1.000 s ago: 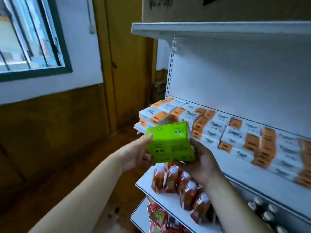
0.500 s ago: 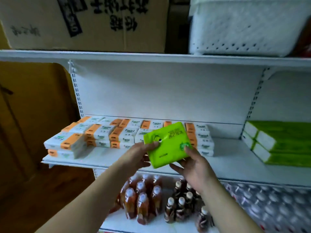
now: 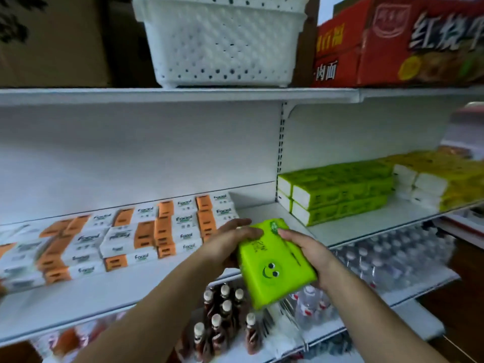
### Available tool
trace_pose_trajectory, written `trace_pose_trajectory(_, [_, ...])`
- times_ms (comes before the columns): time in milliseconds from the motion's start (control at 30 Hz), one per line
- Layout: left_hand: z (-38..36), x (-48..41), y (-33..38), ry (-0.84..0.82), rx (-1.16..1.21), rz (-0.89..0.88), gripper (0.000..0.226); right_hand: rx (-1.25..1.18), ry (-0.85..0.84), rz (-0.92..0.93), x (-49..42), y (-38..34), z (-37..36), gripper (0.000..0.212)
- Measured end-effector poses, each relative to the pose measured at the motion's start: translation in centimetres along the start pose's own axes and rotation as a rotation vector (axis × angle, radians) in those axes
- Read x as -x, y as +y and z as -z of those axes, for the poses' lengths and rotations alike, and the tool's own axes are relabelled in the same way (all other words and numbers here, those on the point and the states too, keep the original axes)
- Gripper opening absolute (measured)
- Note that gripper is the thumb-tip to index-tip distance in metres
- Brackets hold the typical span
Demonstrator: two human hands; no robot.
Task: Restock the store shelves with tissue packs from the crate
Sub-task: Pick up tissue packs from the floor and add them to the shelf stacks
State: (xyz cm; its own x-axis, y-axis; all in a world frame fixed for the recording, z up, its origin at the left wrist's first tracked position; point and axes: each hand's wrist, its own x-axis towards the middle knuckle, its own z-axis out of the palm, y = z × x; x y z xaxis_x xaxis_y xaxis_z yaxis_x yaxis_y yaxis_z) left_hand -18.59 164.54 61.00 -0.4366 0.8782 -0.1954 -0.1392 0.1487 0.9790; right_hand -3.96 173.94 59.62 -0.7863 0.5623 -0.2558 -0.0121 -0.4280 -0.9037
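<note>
Holding item one: a lime-green tissue pack (image 3: 275, 263) with a smiley face, clasped between your two hands, in the air just in front of the middle shelf (image 3: 162, 281). Your left hand (image 3: 227, 242) grips its far left corner; your right hand (image 3: 309, 251) wraps its right edge.

Middle shelf, left: white-and-orange tissue packs (image 3: 125, 237), stacked in rows. Middle shelf, right: stacked green tissue packs (image 3: 337, 192), then yellow tissue packs (image 3: 442, 182) farther right; bare shelf lies between the orange and green stock.

Top shelf: white perforated basket (image 3: 222, 43); red carton (image 3: 398, 40) to its right.

Lower shelf: brown drink bottles (image 3: 222, 320) under your hands, clear bottles (image 3: 387, 258) to the right.
</note>
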Motion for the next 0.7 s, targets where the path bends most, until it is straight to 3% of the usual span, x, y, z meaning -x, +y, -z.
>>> trace_pose_trajectory(100, [-3.9, -2.6, -0.5, 0.075, 0.158, 0.021, 0.037, 0.019, 0.053, 0.015, 0.5, -1.4, 4.9, 0.041])
trace_pose_trajectory(300, [-13.5, -8.3, -2.9, 0.308, 0.394, 0.074, 0.027, 0.086, 0.075, 0.033, -0.3, -2.5, 15.8, 0.041])
trace_pose_trajectory(433, [-21.0, -11.1, -4.6, 0.405, 0.363, 0.086, 0.029, 0.025, 0.185, 0.084, -2.0, -3.8, 22.8, 0.013])
trace_pose_trajectory(700, [-27.9, -14.1, -4.3, 0.545, 0.087, -0.025, 0.014, 0.118, 0.149, 0.082, -4.7, -7.0, 29.8, 0.008])
